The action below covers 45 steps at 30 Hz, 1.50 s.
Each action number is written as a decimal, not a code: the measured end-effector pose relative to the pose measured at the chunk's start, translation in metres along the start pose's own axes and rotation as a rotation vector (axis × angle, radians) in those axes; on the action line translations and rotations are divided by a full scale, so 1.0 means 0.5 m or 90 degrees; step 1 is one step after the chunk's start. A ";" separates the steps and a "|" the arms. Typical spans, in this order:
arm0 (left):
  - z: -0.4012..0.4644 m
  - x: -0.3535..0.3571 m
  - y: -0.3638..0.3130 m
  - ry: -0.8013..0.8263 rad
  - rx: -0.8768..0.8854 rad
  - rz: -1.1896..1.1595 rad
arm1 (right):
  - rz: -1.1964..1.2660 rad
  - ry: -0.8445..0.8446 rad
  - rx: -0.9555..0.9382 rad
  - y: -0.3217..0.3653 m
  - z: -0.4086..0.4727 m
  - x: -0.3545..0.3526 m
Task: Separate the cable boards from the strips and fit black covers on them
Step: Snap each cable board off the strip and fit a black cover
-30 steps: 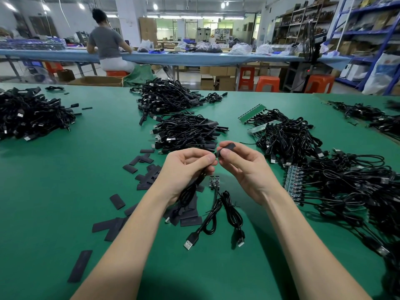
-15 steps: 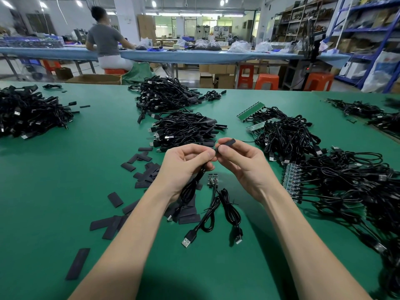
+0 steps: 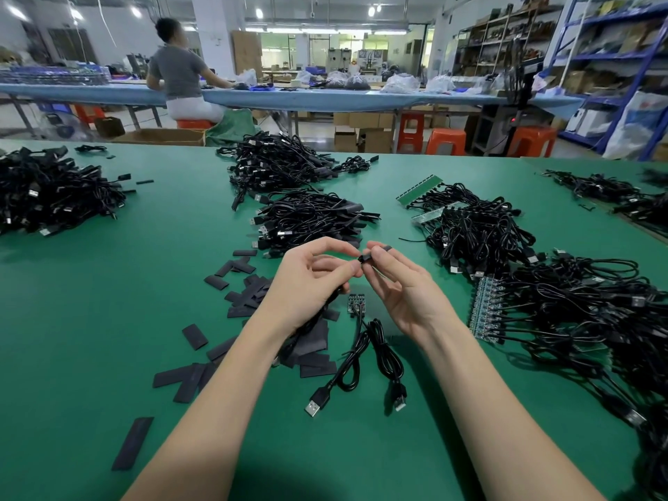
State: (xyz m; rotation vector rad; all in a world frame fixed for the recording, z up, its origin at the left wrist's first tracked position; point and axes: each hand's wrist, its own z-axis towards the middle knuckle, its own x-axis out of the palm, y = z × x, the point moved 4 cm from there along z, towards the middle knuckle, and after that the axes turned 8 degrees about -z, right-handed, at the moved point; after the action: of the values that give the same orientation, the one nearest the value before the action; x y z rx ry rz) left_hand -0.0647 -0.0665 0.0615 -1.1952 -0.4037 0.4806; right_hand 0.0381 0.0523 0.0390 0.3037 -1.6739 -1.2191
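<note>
Above the middle of the green table, my right hand (image 3: 401,283) pinches a short black cover (image 3: 372,254) between thumb and fingers. My left hand (image 3: 311,280) meets it fingertip to fingertip and pinches the end of a black cable (image 3: 327,305) that hangs down below the palm; the board at its tip is hidden by my fingers. Below the hands lie two small boards (image 3: 356,304) with their coiled cables (image 3: 365,359). Flat black covers (image 3: 245,294) are scattered at the left. A strip of boards (image 3: 482,309) with attached cables lies at the right.
Heaps of black cables lie at the far left (image 3: 50,193), the middle back (image 3: 289,182) and the right (image 3: 477,226). Two green strips (image 3: 419,191) stick out beside the right heap. A person (image 3: 180,81) sits at a blue table (image 3: 325,95) behind.
Both hands have stayed together at the cover. My left fingers have loosened and spread a little while the right hand has kept its pinch on the cover.
</note>
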 end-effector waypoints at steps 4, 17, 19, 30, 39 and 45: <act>0.000 0.005 -0.002 0.003 0.035 0.089 | -0.017 -0.012 0.015 -0.006 0.003 -0.008; 0.002 0.005 0.017 0.006 -0.005 0.137 | 0.013 -0.043 0.010 -0.007 0.002 -0.010; 0.007 0.000 0.010 0.004 -0.005 0.152 | 0.012 -0.042 0.009 -0.005 0.004 -0.013; 0.132 -0.026 -0.045 0.000 0.096 0.551 | -0.354 -0.260 -0.014 -0.016 0.008 -0.052; 0.337 -0.087 -0.052 0.086 0.213 0.945 | -0.522 -0.240 -0.041 -0.029 0.016 -0.052; 0.354 -0.107 0.016 0.141 0.015 0.951 | -0.533 -0.228 -0.043 -0.029 0.018 -0.052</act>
State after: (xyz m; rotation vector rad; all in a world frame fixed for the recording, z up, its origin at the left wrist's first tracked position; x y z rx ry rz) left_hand -0.2056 0.0442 0.1076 -1.3493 0.7943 1.5820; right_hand 0.0382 0.0684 0.0123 0.8408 -1.8617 -2.0313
